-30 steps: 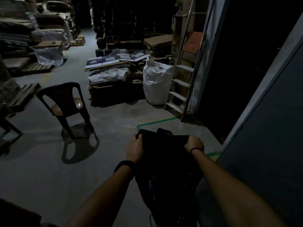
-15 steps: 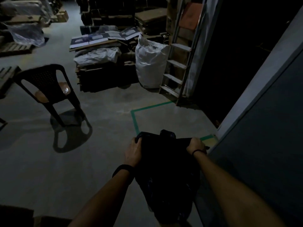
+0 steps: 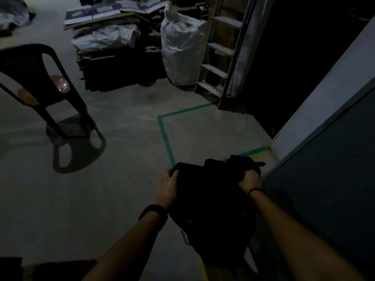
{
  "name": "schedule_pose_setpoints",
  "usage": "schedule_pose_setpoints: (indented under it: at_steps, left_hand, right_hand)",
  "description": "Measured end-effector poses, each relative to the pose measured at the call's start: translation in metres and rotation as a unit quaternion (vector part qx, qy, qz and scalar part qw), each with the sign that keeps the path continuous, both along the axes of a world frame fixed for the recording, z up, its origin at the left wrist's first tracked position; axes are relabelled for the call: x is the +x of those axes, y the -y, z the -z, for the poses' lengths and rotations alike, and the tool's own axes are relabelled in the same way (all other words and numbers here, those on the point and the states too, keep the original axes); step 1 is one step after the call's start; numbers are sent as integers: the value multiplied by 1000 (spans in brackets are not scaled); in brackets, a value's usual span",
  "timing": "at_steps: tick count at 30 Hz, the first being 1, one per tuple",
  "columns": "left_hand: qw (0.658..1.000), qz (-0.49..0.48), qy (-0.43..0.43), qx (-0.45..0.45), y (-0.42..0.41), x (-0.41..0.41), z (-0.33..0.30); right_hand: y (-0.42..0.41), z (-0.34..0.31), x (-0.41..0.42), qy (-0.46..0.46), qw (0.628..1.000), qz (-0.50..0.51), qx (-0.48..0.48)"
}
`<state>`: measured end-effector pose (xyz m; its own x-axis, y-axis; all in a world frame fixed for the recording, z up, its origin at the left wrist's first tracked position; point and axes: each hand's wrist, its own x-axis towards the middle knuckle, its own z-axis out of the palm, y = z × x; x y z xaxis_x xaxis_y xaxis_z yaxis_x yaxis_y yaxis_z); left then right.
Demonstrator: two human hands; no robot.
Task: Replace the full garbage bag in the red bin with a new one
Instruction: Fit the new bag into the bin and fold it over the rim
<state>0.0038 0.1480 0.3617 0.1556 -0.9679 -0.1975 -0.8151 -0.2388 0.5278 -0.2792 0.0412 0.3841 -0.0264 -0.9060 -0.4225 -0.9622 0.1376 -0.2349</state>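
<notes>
A full black garbage bag (image 3: 211, 211) hangs in front of me above the concrete floor. My left hand (image 3: 167, 184) grips the left side of the bag's top edge. My right hand (image 3: 250, 180) grips the bunched plastic at the right side of the top. The bag's lower part fades into shadow near the bottom of the view. No red bin is visible in this dim view.
A green tape outline (image 3: 165, 134) marks the floor ahead. A dark plastic chair (image 3: 38, 78) stands at the left. Behind are stacked cardboard (image 3: 113, 57), a white sack (image 3: 182, 51) and a stepladder (image 3: 221, 49). A grey wall (image 3: 324, 151) runs along the right.
The view has tilted down and drawn closer to the taped area. Both hands keep their hold on the bag; the right hand has gathered more of the top.
</notes>
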Motion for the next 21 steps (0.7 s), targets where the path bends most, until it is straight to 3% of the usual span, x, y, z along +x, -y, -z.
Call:
schedule_pose_setpoints:
  at_steps: [13, 21]
  left_hand:
    - [1000, -10, 18, 20, 38, 2, 101]
    - [990, -9, 117, 83, 72, 14, 176]
  right_hand:
    - [24, 110, -1, -7, 999, 8, 38]
    - [59, 179, 1, -31, 998, 39, 39]
